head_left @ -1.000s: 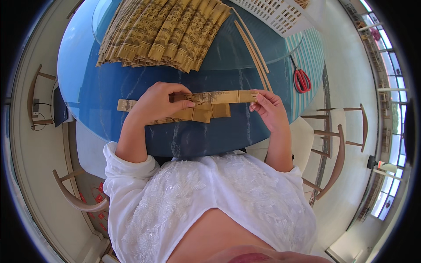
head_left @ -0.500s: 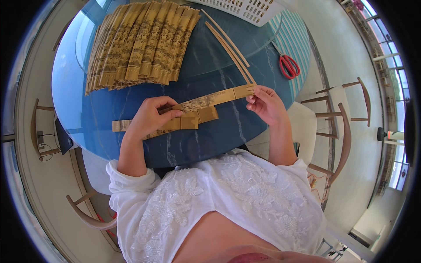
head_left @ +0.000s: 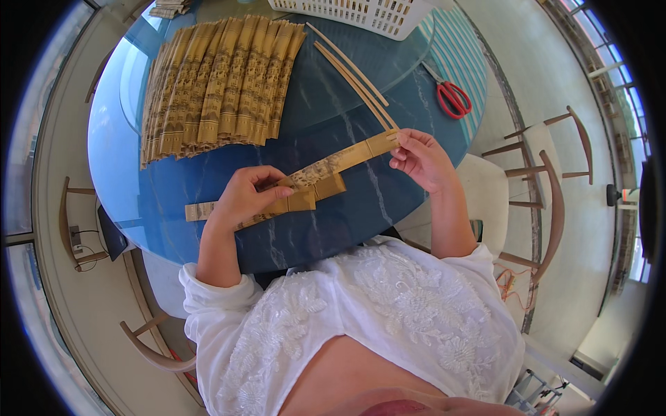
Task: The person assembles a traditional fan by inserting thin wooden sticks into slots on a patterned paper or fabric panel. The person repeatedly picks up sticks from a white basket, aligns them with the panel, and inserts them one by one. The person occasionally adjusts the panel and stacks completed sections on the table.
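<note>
Between my two hands stretches a long, narrow gold paper sleeve (head_left: 340,161) with a dark printed pattern, tilted up toward the right. My left hand (head_left: 251,194) is closed on its lower end, thumb on top. At the upper end, my right hand (head_left: 422,158) pinches the tip between thumb and fingers. Two more gold sleeves (head_left: 301,201) lie on the table beneath my left hand, partly hidden by it. The lower ends of the thin wooden sticks (head_left: 354,82) lie close by my right fingertips; I cannot tell whether they touch.
A wide row of similar gold sleeves (head_left: 222,83) covers the far left of the blue marbled table (head_left: 347,215). Red-handled scissors (head_left: 453,99) lie at the right on a striped area. A white perforated basket (head_left: 361,12) stands at the far edge. Wooden chairs (head_left: 548,201) surround the table.
The view has shifted slightly. Both hands keep their hold on the sleeve, which slopes a little more steeply, its left end lower.
</note>
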Available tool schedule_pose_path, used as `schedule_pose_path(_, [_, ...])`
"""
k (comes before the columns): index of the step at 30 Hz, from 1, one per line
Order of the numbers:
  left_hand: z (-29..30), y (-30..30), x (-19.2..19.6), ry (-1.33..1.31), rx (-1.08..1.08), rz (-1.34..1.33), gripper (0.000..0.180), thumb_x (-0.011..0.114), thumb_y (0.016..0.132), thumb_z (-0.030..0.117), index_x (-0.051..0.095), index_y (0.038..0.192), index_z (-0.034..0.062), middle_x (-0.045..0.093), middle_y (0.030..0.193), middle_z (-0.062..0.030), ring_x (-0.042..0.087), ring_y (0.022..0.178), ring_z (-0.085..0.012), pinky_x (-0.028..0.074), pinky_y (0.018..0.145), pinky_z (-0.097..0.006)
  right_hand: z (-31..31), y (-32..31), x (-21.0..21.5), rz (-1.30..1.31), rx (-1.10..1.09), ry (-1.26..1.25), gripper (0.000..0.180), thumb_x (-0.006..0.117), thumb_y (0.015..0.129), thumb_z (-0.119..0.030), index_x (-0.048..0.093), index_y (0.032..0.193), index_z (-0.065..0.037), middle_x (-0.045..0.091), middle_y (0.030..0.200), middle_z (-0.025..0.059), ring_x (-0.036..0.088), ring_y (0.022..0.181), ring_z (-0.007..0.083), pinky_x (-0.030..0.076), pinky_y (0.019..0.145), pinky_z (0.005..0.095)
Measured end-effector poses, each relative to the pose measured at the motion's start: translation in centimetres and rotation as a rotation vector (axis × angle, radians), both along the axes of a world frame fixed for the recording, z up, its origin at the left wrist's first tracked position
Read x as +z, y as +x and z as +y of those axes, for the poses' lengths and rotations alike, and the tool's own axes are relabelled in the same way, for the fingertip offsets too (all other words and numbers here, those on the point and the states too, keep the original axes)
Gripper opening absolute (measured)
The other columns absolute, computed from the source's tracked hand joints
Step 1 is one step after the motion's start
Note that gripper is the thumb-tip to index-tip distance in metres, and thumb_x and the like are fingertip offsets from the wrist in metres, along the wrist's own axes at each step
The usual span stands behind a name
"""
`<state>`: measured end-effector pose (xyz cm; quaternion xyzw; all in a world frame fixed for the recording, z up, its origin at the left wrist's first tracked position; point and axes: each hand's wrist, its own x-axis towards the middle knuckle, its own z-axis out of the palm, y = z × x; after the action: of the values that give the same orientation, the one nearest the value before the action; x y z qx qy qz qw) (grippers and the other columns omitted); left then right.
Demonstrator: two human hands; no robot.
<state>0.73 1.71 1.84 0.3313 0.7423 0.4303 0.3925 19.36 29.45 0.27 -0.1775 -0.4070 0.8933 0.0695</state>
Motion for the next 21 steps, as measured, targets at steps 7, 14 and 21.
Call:
schedule_pose_path(7, [0.7,1.0,-0.7,0.109,0.02,-0.176,0.019,0.071,0.081,0.008,0.064,0.095,-0.0016,0.063,0.077,-0.0013,0.056,0.067,-0.0052,0.045,0.06,-0.019,-1.3,-0.7,1.4,-0.054,-0.076,-0.026,0.035,0.049,0.095,-0.027,0.057,0.109,0.004,0.057,0.084,0.005,0.052,0.07,0.011,0.054,0.062,0.0255])
schedule_pose_path(14, [0.2,1.2,-1.4,0.066,-0.093,-0.363,0.026,0.066,0.086,0.01,0.061,0.107,-0.0041,0.066,0.086,-0.0064,0.064,0.075,-0.0105,0.05,0.062,-0.022,1.3,0.2,2.6,0.05,-0.184,-0.032,0.038,0.047,0.096,-0.027,0.054,0.11,0.008,0.061,0.102,0.0169,0.06,0.069,0.0112,0.058,0.064,0.0219])
schedule_pose_path(21, [0.6,1.7,-1.5,0.061,-0.144,-0.398,0.025,0.063,0.086,0.004,0.059,0.109,-0.0059,0.066,0.087,-0.0094,0.065,0.076,-0.0136,0.054,0.066,-0.024,2.8,1.5,2.6,0.068,-0.279,-0.132,0.034,0.05,0.095,-0.023,0.055,0.109,0.008,0.061,0.106,0.0219,0.066,0.074,0.0142,0.059,0.07,0.024])
